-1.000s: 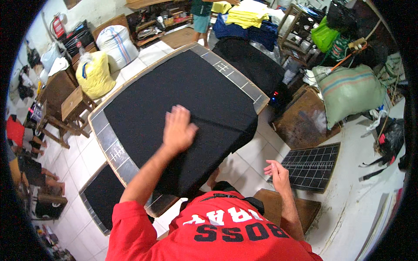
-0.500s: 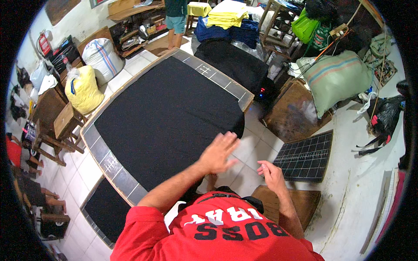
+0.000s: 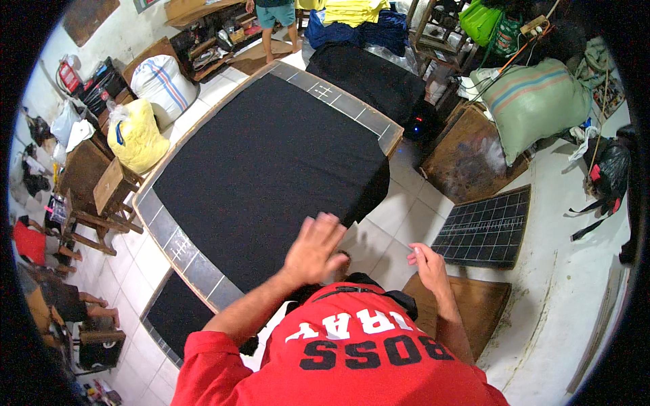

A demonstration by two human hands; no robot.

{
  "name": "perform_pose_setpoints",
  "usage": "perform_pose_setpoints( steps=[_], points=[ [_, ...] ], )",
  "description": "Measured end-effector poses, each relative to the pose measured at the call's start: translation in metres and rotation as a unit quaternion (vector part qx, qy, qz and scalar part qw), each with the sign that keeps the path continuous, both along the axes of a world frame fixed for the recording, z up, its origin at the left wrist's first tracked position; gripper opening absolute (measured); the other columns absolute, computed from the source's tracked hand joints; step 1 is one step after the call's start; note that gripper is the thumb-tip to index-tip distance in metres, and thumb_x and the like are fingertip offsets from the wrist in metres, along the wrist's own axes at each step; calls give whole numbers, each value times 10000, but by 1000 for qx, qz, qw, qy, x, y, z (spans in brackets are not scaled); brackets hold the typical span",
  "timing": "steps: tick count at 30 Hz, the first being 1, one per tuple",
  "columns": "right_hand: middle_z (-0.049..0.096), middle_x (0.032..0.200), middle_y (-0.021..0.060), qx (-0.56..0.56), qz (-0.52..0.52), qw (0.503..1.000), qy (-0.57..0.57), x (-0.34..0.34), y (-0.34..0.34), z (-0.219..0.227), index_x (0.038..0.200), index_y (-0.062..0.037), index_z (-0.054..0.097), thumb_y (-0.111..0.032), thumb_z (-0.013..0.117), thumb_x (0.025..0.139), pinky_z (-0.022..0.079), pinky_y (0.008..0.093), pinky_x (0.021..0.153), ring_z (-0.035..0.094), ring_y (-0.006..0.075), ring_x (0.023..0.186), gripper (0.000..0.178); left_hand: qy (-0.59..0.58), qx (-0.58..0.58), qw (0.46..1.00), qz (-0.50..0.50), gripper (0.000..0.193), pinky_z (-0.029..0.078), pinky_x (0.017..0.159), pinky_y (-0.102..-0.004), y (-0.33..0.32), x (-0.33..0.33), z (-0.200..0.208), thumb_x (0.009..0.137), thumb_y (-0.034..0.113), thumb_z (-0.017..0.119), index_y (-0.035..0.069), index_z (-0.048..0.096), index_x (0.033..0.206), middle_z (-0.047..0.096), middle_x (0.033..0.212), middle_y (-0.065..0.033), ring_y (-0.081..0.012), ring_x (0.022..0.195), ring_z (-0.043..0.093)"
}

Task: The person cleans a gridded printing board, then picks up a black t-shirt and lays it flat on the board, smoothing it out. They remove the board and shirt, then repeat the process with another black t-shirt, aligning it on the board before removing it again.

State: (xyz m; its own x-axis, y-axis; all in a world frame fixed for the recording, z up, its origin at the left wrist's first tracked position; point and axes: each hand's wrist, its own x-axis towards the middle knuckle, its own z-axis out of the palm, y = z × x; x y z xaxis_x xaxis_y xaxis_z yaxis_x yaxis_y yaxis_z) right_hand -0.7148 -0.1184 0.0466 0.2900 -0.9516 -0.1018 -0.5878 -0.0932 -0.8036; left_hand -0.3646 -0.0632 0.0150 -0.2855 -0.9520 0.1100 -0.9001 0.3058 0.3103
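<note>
Left hand [image 3: 314,252] over black cloth [image 3: 271,155] at the tabletop's [image 3: 154,215] near edge.
Its fingers are slightly spread; right hand [image 3: 429,268] curls loosely, any pinch unclear.

Co-worker [image 3: 276,17] cut off above, black cloth [image 3: 271,149] partly behind left hand [image 3: 314,252]

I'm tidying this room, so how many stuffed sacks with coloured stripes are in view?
2: a white sack beyond the yellow bag at upper left, and a green sack at upper right. Others may be hidden.
</note>
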Motion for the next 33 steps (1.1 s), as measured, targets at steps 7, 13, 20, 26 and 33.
perform_pose_setpoints(
  steps=[7, 13, 20, 26, 33],
  points=[
    [789, 947, 172, -44, 45, 998, 14, 23, -23, 26, 1227, -18, 700, -202, 547, 1090, 602, 363, 783, 788, 253, 851, 276, -42, -160, 952, 259, 753, 253, 1259, -578, -116, 99, -19, 1024, 459, 570, -67, 408, 1538, 419, 1599, -298, -452, 1517, 368],
    [794, 970, 175, -28, 23, 999, 27, 4, -12, 23, 1237, -15, 701, -204, 574, 1078, 603, 355, 794, 789, 241, 881, 279, -98, -22, 899, 426, 836, 182, 1289, -560, -173, 205, -17, 1079, 612, 404, -27, 345, 1615, 292, 1705, -244, -404, 1592, 247],
    [794, 945, 154, 37, -28, 999, -3, -24, -26, -12, 1235, -7, 706, -172, 583, 1065, 604, 359, 780, 781, 227, 849, 267, -57, -104, 992, 36, 824, 191, 1276, -601, -159, 17, -7, 994, 609, 563, 7, 448, 1545, 364, 1641, -270, -473, 1540, 305],
    [791, 952, 174, -25, 3, 1000, -1, -26, -89, -5, 1229, -24, 710, -162, 584, 1065, 612, 354, 789, 795, 255, 880, 249, 63, -111, 991, -34, 791, 191, 1279, -601, -156, 1, 2, 985, 495, 642, 15, 421, 1575, 344, 1673, -254, -437, 1573, 277],
    [797, 995, 167, -14, -14, 1000, -9, -59, -146, -12, 1233, -19, 713, -137, 589, 1059, 617, 357, 786, 798, 240, 893, 244, -125, 5, 834, 537, 815, 193, 1269, -605, -177, 196, -9, 1078, 586, 434, -34, 367, 1604, 321, 1682, -277, -434, 1578, 273]
  ],
)
